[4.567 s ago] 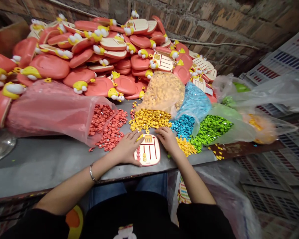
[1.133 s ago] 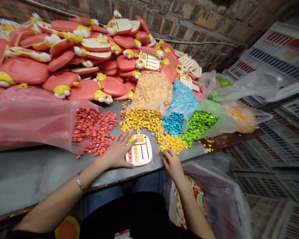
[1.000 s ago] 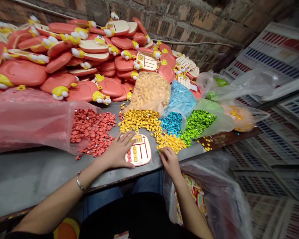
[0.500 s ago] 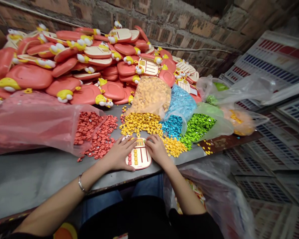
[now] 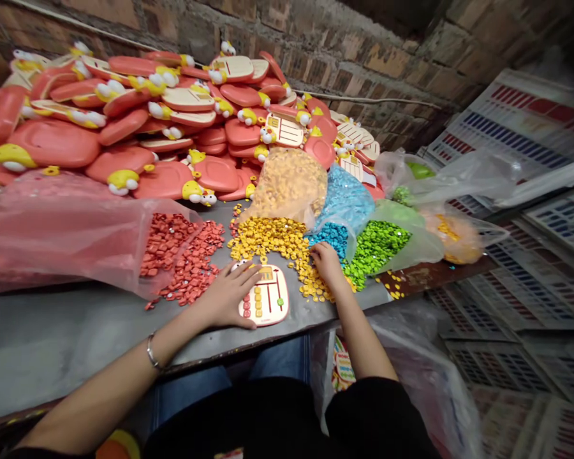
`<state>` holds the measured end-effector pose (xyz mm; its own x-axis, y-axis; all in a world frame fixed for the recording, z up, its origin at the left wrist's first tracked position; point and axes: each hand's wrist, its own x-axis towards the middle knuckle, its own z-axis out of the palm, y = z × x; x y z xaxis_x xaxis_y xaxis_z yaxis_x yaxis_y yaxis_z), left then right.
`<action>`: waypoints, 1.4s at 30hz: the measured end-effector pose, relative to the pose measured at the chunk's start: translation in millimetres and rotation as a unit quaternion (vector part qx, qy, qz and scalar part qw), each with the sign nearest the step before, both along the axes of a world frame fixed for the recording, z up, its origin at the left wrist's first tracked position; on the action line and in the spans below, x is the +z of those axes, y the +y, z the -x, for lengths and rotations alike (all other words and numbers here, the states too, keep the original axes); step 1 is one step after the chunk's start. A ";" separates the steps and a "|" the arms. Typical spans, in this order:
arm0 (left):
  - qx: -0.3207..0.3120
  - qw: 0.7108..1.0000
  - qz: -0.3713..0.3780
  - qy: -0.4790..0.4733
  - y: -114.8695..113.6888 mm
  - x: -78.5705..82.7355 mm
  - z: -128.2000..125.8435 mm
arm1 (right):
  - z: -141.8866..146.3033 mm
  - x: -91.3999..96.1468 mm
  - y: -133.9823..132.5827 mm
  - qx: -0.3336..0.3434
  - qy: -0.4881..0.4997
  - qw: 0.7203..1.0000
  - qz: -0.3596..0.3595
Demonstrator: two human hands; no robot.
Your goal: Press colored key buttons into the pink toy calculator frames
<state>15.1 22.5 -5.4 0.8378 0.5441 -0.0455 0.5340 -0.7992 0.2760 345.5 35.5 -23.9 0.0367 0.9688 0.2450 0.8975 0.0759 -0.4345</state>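
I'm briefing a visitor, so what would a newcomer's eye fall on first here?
Probably the big heap of red-and-cream toys in front of the brick wall. Nearer, red pieces, yellow pieces, blue pieces and green pieces lie by plastic bags on the grey table. Near the front edge, the left hand rests on a small cream board.

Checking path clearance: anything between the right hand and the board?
Yes, but only low: loose yellow pieces lie on the table between the right hand and the board. Nothing taller is visible there.
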 end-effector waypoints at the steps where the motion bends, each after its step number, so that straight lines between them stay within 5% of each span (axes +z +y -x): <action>1: -0.002 1.000 0.001 0.001 0.1 0.5 -0.1 | -2.1 -1.9 0.3 0.003 0.000 1.000 0.001; 7: -0.001 1.000 0.018 0.016 1.1 4.2 -1.5 | -4.6 -1.8 -8.1 -0.002 0.017 1.000 0.010; 12: -0.001 1.000 0.021 0.010 0.8 5.2 -1.2 | 17.3 17.2 -20.8 -0.027 0.112 0.990 -0.079; 20: 0.000 1.000 0.009 -0.003 -1.4 6.1 -1.5 | 97.2 26.9 -39.6 0.156 0.188 0.969 -0.034; 28: 0.004 1.000 0.009 0.001 -1.9 8.0 -2.0 | 94.8 9.8 -34.4 0.162 0.137 0.975 -0.059; 42: 0.004 1.000 0.001 -0.009 -2.2 1.0 -2.3 | 108.8 18.8 -54.7 0.221 0.141 0.965 -0.017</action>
